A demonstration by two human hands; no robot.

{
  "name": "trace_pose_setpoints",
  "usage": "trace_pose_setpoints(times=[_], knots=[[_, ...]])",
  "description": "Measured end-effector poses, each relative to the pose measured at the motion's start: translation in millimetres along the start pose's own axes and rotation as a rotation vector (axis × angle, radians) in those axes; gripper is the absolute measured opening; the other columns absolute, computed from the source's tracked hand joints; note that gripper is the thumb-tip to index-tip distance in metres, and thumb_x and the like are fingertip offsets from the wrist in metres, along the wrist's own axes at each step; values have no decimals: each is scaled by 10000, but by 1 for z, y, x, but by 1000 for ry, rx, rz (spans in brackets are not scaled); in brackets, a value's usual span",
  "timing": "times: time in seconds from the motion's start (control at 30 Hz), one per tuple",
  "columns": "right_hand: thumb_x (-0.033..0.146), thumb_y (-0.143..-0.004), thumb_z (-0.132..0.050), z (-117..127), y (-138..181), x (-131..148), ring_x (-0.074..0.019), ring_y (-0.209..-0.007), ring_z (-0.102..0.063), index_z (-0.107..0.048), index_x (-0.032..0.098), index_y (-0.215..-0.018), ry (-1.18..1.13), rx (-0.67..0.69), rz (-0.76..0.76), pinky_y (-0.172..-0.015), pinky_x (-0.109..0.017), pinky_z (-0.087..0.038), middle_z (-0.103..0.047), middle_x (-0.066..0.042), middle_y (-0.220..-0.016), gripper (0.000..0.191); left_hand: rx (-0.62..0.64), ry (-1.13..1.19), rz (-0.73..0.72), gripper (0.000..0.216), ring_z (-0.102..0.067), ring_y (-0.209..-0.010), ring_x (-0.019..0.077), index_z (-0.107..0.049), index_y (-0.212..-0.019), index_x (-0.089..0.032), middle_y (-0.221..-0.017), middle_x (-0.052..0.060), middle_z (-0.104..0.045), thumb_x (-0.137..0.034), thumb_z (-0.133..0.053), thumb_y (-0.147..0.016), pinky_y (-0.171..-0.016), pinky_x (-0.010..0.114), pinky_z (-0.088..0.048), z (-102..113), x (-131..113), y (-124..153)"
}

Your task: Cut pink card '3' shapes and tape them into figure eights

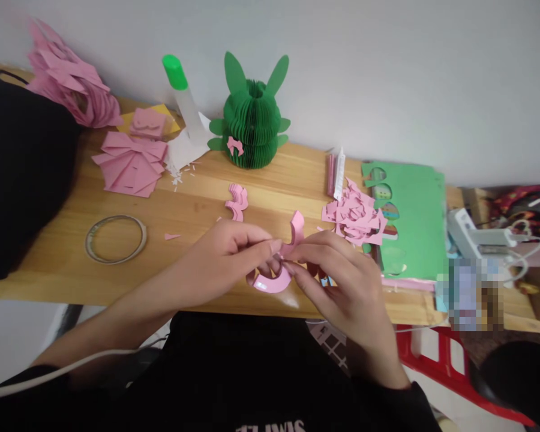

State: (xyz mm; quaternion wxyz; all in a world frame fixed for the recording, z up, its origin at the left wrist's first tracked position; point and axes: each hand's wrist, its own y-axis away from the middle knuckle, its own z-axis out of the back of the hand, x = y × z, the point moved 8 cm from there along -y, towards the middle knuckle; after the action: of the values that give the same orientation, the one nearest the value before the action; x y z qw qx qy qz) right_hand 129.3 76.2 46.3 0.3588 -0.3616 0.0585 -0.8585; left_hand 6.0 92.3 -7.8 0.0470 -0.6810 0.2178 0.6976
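Observation:
Near the front edge of the table, a curved pink paper cutout (274,283) is pinched between both hands. My left hand (227,258) grips it from the left, fingers closed. From the right, my right hand (342,276) pinches its middle between thumb and fingers. The cutout's upper curl rises between the hands, while my fingers hide its middle. Just beyond my left hand lies a small stack of wavy pink paper cutouts (237,201). A heap of pink paper scraps (355,213) is beyond my right hand.
A green honeycomb paper figure (254,120) stands at the back, beside a green-capped glue bottle (186,105). Folded pink paper (132,165) and a tape roll (116,239) lie left. Green card sheets (416,222) and a white power strip (472,234) are right.

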Motion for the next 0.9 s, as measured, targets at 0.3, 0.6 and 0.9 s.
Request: trace_pose_setpoints(times=[0.3,0.6,0.9], knots=[[80,-895,-646,4,2,2,-123,-794,-649,-654,147,-1052,-28,-36,39,-663,-229,-533,-683,-70,-916,170,53,10,27,303,-613,-571,67,-678,-642,-161,-627,-18,-693,-224,-530,-898,-535,117,-497,-4,-2,1],[70,-886,-642,6,4,2,-121,-786,-620,-627,152,-927,-50,-46,38,-666,-233,-508,-657,-53,-866,93,46,38,22,294,-609,-553,68,-677,-628,-176,-614,-24,-694,-227,-537,-881,-518,113,-490,-7,-3,2],[143,-866,-650,-5,-11,-38,-99,-592,-570,-602,194,-812,-366,-155,-183,-517,-209,-469,-614,12,-717,88,-61,85,154,327,-584,-534,114,-677,-613,-158,-632,33,-683,-417,-609,-801,-504,199,-484,14,38,4]])
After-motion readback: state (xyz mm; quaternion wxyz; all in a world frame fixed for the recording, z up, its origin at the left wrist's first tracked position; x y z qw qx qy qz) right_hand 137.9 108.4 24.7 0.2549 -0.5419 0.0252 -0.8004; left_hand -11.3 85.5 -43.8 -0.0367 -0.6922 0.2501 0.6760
